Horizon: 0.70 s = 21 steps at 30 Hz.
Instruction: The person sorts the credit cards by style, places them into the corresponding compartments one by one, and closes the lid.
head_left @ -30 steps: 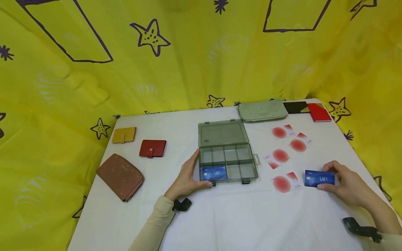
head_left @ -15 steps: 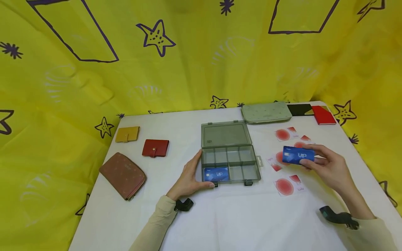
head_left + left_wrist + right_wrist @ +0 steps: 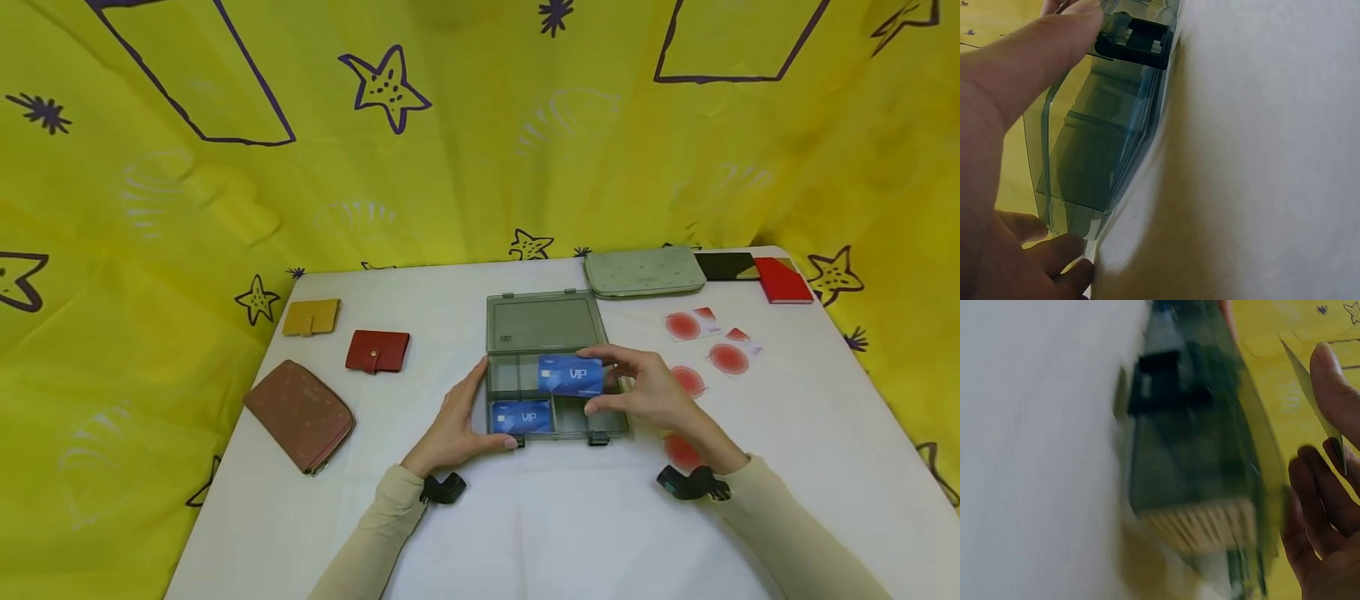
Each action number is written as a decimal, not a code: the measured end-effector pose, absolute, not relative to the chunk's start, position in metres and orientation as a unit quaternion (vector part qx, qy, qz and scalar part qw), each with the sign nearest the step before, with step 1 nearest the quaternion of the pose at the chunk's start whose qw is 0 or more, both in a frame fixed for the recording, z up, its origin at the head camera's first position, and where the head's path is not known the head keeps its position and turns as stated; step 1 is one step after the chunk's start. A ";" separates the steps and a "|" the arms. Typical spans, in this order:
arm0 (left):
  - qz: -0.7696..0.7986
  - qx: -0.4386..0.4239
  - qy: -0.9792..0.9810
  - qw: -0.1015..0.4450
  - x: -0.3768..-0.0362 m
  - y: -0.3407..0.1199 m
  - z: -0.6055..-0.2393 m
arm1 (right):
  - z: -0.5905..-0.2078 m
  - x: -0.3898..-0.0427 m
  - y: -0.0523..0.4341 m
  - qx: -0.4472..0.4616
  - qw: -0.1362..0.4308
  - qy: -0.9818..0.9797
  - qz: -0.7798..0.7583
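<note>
From the head camera, a white table [image 3: 570,533] stands before a yellow curtain printed with stars. At its middle lies a clear grey compartment box [image 3: 555,392] with its lid [image 3: 542,322] laid open on the far side. The right hand [image 3: 651,390] pinches a blue VIP card [image 3: 572,375] between thumb and fingers, holding it flat just above the box's far row of compartments. A second blue VIP card [image 3: 522,416] lies in the near left compartment; the other compartments look bare. The left hand [image 3: 453,423] grips the box's left side, fingers along the wall and thumb on the near edge. To the right of the box lie white cards with red circles [image 3: 712,342], partly hidden behind the right hand. At the far right sit a pale green pouch [image 3: 643,272], a black wallet [image 3: 723,266] and a red wallet [image 3: 783,280]. At the left sit a yellow wallet [image 3: 311,317], a small red wallet [image 3: 377,351] and a brown zip wallet [image 3: 298,415]. From the left wrist camera, the thumb [image 3: 1035,62] presses beside the box's black latch [image 3: 1138,42], with fingers curled under the corner. The right wrist camera is blurred: the box [image 3: 1197,456] is seen end on, and the card's thin edge [image 3: 1316,403] sits between fingertips [image 3: 1335,387].
</note>
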<state>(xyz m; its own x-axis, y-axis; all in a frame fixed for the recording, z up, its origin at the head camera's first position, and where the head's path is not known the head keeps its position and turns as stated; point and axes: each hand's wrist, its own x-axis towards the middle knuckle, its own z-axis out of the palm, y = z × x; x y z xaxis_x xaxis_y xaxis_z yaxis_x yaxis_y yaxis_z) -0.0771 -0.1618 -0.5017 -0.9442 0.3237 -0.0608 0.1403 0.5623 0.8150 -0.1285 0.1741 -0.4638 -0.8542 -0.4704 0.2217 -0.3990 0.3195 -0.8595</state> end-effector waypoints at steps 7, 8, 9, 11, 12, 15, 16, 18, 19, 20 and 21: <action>0.453 0.128 0.876 0.107 -0.077 -0.162 -0.500 | -0.477 -0.135 0.141 -0.326 0.033 0.810 -0.486; 0.452 0.128 0.876 0.107 -0.077 -0.162 -0.500 | -0.478 -0.135 0.138 -0.329 0.032 0.811 -0.483; 0.451 0.128 0.877 0.108 -0.077 -0.162 -0.500 | -0.478 -0.135 0.136 -0.331 0.032 0.812 -0.479; 0.450 0.126 0.877 0.109 -0.076 -0.162 -0.500 | -0.477 -0.134 0.131 -0.336 0.032 0.819 -0.464; 0.450 0.125 0.877 0.109 -0.076 -0.162 -0.500 | -0.477 -0.133 0.129 -0.340 0.033 0.823 -0.454; 0.451 0.127 0.877 0.107 -0.076 -0.162 -0.500 | -0.476 -0.131 0.124 -0.349 0.046 0.834 -0.425; 0.450 0.128 0.877 0.106 -0.076 -0.162 -0.500 | -0.475 -0.130 0.123 -0.352 0.051 0.837 -0.417; 0.449 0.129 0.877 0.107 -0.076 -0.162 -0.500 | -0.474 -0.129 0.123 -0.358 0.060 0.839 -0.405; 0.449 0.131 0.877 0.106 -0.076 -0.162 -0.500 | -0.474 -0.129 0.123 -0.361 0.063 0.839 -0.402; 0.449 0.131 0.878 0.105 -0.076 -0.162 -0.500 | -0.473 -0.129 0.124 -0.365 0.066 0.838 -0.400; 0.448 0.131 0.878 0.105 -0.076 -0.162 -0.500 | -0.473 -0.128 0.126 -0.369 0.066 0.838 -0.396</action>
